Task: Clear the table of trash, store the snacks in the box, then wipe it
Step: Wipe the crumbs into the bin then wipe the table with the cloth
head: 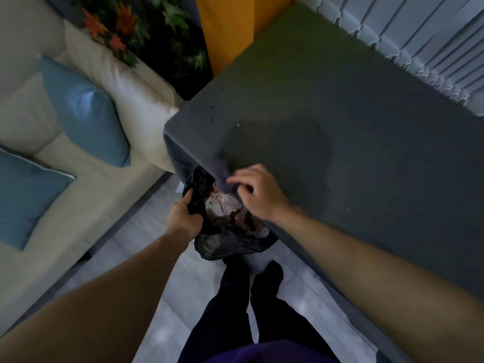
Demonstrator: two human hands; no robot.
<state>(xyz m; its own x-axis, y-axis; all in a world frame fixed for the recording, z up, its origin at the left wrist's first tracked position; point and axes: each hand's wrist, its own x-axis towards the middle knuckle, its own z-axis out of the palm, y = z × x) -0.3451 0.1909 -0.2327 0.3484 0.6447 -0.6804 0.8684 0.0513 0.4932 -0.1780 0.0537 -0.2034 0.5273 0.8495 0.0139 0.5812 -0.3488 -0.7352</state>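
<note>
A dark grey table [353, 132] fills the right of the view. My left hand [183, 218] grips the rim of a black trash bag [225, 239], which hangs open just below the table's near-left edge. Crumpled pale trash [222, 205] shows inside the bag. My right hand [258, 191] is at the table's edge above the bag, its fingers curled on a dark blurred cloth [222, 170] that lies over the edge. A tiny pale crumb [237, 125] sits on the table beyond the cloth.
A cream sofa [86, 184] with two blue cushions [83, 111] stands left of the table, with a narrow strip of grey floor [167, 297] between them. My legs [241, 310] stand on that floor. Vertical blinds [419, 40] run along the table's far right side.
</note>
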